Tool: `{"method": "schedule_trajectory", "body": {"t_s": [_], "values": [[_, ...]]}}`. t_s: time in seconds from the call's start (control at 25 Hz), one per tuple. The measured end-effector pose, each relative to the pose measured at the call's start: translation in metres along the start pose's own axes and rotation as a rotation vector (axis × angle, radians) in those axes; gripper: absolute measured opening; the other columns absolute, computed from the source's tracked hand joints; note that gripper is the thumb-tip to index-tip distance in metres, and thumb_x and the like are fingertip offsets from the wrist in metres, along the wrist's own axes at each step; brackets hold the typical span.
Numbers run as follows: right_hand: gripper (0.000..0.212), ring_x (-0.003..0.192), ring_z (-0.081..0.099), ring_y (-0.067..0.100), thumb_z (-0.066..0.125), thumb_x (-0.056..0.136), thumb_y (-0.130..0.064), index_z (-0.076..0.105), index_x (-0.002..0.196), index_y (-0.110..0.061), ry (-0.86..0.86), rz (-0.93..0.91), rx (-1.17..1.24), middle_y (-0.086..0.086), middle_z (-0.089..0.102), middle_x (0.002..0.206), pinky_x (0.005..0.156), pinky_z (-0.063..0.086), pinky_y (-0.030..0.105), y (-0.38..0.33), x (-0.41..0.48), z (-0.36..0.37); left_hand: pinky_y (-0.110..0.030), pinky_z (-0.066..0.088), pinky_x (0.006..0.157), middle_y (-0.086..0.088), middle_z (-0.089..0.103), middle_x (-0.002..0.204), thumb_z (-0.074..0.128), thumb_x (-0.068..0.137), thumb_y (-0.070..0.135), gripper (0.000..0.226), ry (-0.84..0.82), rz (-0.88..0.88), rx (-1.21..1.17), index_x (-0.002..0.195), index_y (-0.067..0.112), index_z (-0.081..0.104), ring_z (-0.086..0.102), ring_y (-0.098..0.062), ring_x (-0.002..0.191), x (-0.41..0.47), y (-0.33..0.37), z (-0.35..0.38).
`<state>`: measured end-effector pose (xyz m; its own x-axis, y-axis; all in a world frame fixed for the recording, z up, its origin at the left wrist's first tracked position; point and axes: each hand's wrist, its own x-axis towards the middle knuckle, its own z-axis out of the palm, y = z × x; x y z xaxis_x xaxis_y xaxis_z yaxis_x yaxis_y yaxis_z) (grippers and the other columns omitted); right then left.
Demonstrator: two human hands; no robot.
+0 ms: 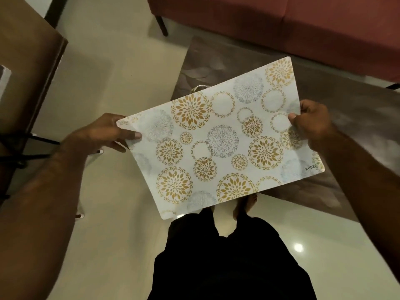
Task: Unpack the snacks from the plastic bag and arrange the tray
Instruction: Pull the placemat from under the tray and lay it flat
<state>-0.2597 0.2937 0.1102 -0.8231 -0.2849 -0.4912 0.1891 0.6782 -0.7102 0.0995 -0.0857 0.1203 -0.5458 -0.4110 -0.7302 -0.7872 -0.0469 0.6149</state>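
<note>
At centre frame, I hold the tray [220, 118] level in the air by its two short ends, tilted so its right end sits higher in the picture. My left hand [104, 133] grips the left end, thumb [133, 135] pressed flat on the top face and fingers curled beneath. My right hand [311, 123] pinches the right end in the same manner, thumb on top. The hands are well apart, the full tray between them.

Tray face: white, printed with gold and grey floral roundels. One legible marking, "KUBER" [311, 167], in dark capitals at the lower right corner. No other writing can be read.

Beneath the tray's right half stands a low table [216, 59] with a brown marbled top. A red sofa [281, 22] runs along the upper right of the frame; a wooden surface [28, 50] occupies the upper left. The floor [104, 66] is cream tile. My black trousers [227, 267] fill the lower centre, with one bare foot [244, 206] showing just below the tray's lower edge.
</note>
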Motion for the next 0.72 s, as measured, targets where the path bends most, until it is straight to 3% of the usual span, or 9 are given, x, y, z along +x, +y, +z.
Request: {"method": "schedule_trajectory", "body": {"t_s": [0.08,0.16,0.32,0.4,0.48,0.6,0.72], "values": [[0.024,0.085,0.067,0.019,0.06,0.101,-0.006,0.069,0.123,-0.008,0.059,0.044,0.003,0.01,0.071,0.111,0.072,0.055,0.032,0.02,0.001,-0.015,-0.035,0.064,0.071,-0.006,0.081,0.102,0.09,0.068,0.031,0.041,0.004,0.019,-0.185,0.107,0.026,0.078,0.079,-0.027,0.088,0.004,0.003,0.029],[0.026,0.079,0.062,0.012,0.056,0.102,-0.006,0.065,0.126,-0.006,0.103,0.09,0.026,0.009,0.067,0.11,0.063,0.048,0.027,0.04,0.003,-0.026,-0.041,0.063,0.077,-0.002,0.08,0.109,0.083,0.078,0.026,0.032,0.003,0.018,-0.337,0.109,0.027,0.077,0.076,-0.029,0.1,0.01,0.014,0.067],[0.027,0.075,0.062,0.01,0.054,0.098,0.0,0.065,0.122,-0.007,0.189,0.14,0.064,0.006,0.069,0.102,0.053,0.048,0.019,0.07,0.006,-0.053,-0.048,0.061,0.061,-0.003,0.079,0.111,0.075,0.087,0.016,0.032,-0.046,-0.018,-0.43,0.117,0.026,0.072,0.078,-0.028,0.092,0.018,0.036,0.141],[0.029,0.083,0.067,0.017,0.053,0.098,0.0,0.064,0.124,-0.003,0.202,0.164,0.071,0.009,0.07,0.109,0.058,0.05,0.021,0.085,0.01,-0.069,-0.051,0.062,0.065,-0.005,0.077,0.119,0.072,0.089,0.01,0.043,-0.026,-0.016,-0.493,0.13,0.02,0.065,0.077,-0.03,0.098,0.022,0.048,0.169],[0.031,0.088,0.068,0.019,0.052,0.098,-0.005,0.063,0.126,-0.004,0.203,0.178,0.087,0.01,0.07,0.116,0.062,0.05,0.023,0.105,0.016,-0.088,-0.057,0.06,0.08,-0.007,0.074,0.126,0.071,0.089,0.005,0.05,0.055,-0.002,-0.531,0.136,0.018,0.061,0.073,-0.034,0.108,0.027,0.062,0.197],[0.031,0.103,0.069,0.025,0.051,0.097,-0.009,0.061,0.126,-0.009,0.227,0.187,0.102,0.011,0.07,0.124,0.073,0.054,0.028,0.137,0.027,-0.117,-0.057,0.054,0.097,-0.006,0.074,0.125,0.075,0.087,0.007,0.041,0.184,0.023,-0.475,0.124,0.021,0.068,0.07,-0.035,0.114,0.034,0.092,0.244],[0.034,0.111,0.07,0.03,0.049,0.098,-0.011,0.061,0.13,-0.013,0.248,0.197,0.119,0.011,0.071,0.128,0.085,0.061,0.04,0.168,0.046,-0.156,-0.05,0.055,0.098,-0.004,0.075,0.121,0.073,0.086,-0.001,0.04,0.264,0.053,-0.406,0.123,0.015,0.07,0.071,-0.031,0.112,0.04,0.124,0.293]]}}
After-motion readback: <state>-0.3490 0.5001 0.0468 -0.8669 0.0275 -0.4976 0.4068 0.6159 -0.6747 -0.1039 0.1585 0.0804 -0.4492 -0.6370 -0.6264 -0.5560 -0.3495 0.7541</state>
